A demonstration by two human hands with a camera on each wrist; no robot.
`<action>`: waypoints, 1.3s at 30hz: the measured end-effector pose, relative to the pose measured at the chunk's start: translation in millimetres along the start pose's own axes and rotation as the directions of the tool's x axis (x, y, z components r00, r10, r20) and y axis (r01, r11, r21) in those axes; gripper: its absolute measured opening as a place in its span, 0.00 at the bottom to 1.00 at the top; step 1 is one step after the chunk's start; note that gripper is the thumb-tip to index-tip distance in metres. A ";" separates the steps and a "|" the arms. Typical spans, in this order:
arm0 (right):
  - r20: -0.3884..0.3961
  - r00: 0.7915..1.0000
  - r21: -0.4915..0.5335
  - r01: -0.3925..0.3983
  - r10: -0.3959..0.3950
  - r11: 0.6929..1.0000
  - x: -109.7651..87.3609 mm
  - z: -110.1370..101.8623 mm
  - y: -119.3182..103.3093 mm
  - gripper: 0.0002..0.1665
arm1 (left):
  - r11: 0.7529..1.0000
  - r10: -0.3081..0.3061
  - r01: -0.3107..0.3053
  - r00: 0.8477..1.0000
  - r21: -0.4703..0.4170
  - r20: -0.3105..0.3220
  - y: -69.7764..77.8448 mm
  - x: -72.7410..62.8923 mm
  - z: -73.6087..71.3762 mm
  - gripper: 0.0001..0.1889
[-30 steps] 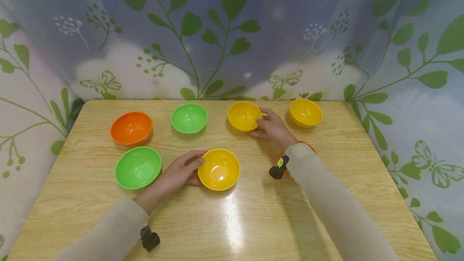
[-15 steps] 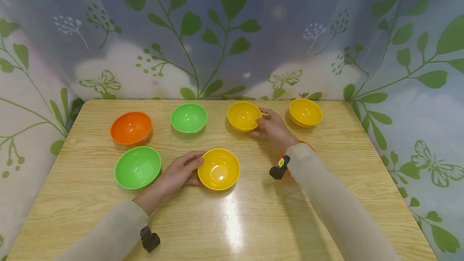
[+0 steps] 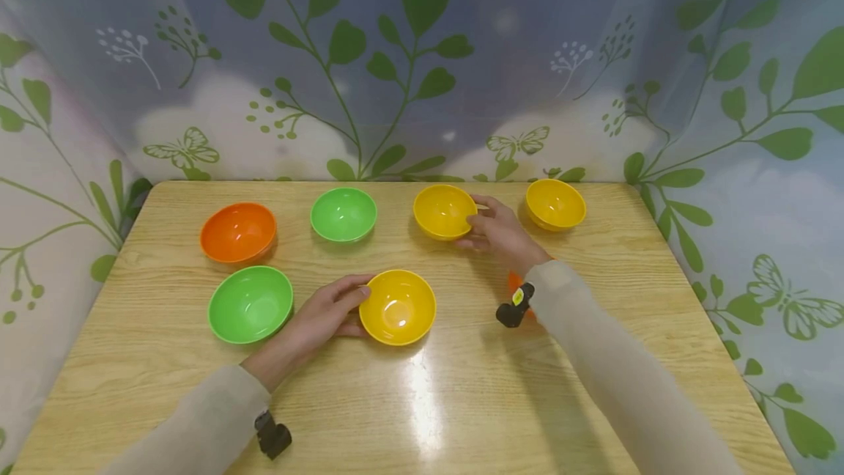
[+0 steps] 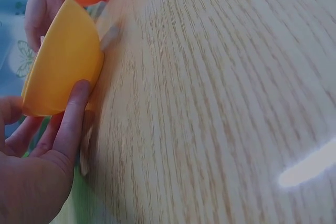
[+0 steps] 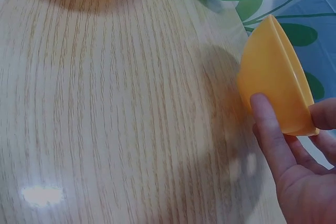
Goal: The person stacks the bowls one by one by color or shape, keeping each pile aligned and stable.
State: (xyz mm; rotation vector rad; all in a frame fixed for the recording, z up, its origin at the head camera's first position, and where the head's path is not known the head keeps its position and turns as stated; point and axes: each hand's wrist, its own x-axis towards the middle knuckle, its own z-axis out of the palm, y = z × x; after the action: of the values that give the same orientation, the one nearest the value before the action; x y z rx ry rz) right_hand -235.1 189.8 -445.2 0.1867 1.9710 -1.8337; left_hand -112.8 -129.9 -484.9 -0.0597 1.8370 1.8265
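My left hand (image 3: 326, 311) grips the left side of the front yellow bowl (image 3: 401, 303), thumb at the rim and fingers against the outer wall. In the left wrist view, that yellow bowl (image 4: 68, 61) stands upright with a finger along its side near the base. Farther back, my right hand (image 3: 499, 233) holds another yellow bowl (image 3: 444, 211) by its right edge. The right wrist view has this bowl (image 5: 275, 82) between the thumb at the rim and fingers on the outer wall. Both bowls face upward with nothing inside.
A green bowl (image 3: 250, 305) and an orange bowl (image 3: 239, 232) stand on the left. Along the back are another green bowl (image 3: 343, 214) and a third yellow bowl (image 3: 556, 204). My right wrist mostly hides an orange bowl (image 3: 514, 281). Patterned cloth (image 3: 422, 116) hangs behind the wooden table (image 3: 369, 409).
The right wrist has shifted slightly to the right, covering more of the orange bowl's upper rim. Both hands keep their hold, and the bowls stay where they were.
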 end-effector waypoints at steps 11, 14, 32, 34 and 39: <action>0.045 0.999 -0.013 0.020 -0.019 1.000 -3.3 -2.7 -2.4 0.37 | 0.999 0.014 -0.015 0.999 -0.030 -0.033 -0.8 2.7 2.6 0.27; 0.063 0.998 -0.010 0.025 -0.024 1.000 -5.2 -3.6 -2.2 0.38 | 0.999 0.020 -0.022 0.998 -0.032 -0.057 -1.0 4.6 4.0 0.27; 0.094 0.994 -0.004 0.065 -0.064 0.998 -16.3 -3.7 -7.2 0.38 | 0.992 0.032 -0.049 0.989 -0.116 -0.141 -5.2 9.1 9.0 0.26; 0.095 0.993 -0.010 0.071 -0.070 0.997 -18.2 -3.6 -8.4 0.38 | 0.991 0.037 -0.054 0.989 -0.119 -0.144 -5.7 9.2 8.8 0.27; 0.108 0.991 -0.022 0.081 -0.078 0.997 -22.5 -4.2 -11.3 0.38 | 0.989 0.025 -0.046 0.989 -0.142 -0.148 -6.9 10.9 8.3 0.27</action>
State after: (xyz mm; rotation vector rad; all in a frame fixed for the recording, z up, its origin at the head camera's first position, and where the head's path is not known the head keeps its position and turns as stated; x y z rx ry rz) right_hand -220.3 197.0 -425.7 0.0022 1.9530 -1.8261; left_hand -116.5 -119.0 -495.0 -0.2208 1.8091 2.0259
